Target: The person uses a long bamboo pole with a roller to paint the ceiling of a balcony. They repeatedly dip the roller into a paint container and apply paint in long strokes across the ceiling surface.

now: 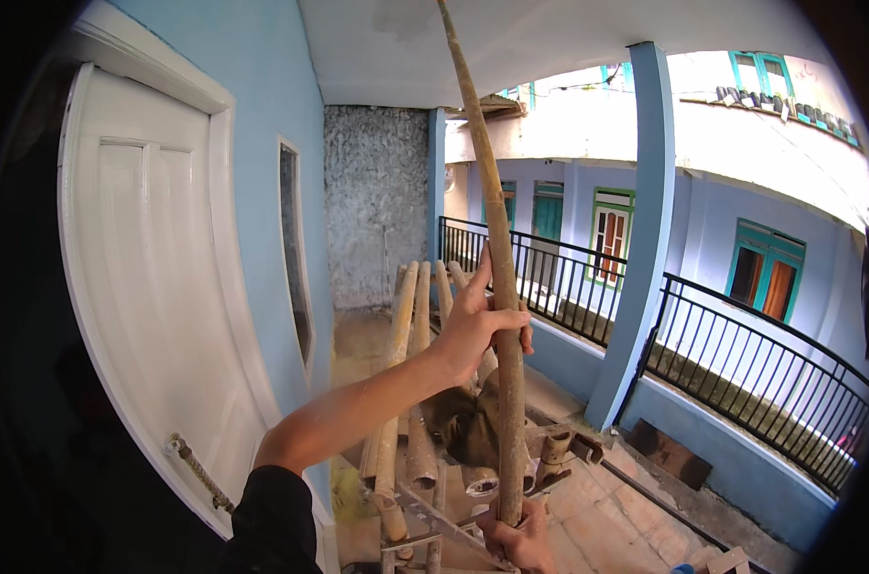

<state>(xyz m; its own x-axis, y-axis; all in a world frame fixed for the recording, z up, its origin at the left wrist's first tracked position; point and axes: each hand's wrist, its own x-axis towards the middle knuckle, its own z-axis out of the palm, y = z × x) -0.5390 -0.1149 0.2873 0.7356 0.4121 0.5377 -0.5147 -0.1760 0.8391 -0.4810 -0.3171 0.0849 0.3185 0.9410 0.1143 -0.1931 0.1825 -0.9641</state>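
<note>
A long bamboo pole stands nearly upright in front of me, its thin tip leaning left and reaching up to the ceiling. Around its middle my left hand is closed, with one finger stretched upward along the stalk. Lower down, my right hand grips the same pole close to its thick end. Just behind it, several bamboo poles lie lengthwise, side by side, on a low wooden stand. A dark cloth or bag rests among them, partly hidden by the pole.
On the left are a white door with a metal handle and a blue wall. A blue pillar and black railing border the right. Short bamboo offcuts and a brown board are near the tiled floor.
</note>
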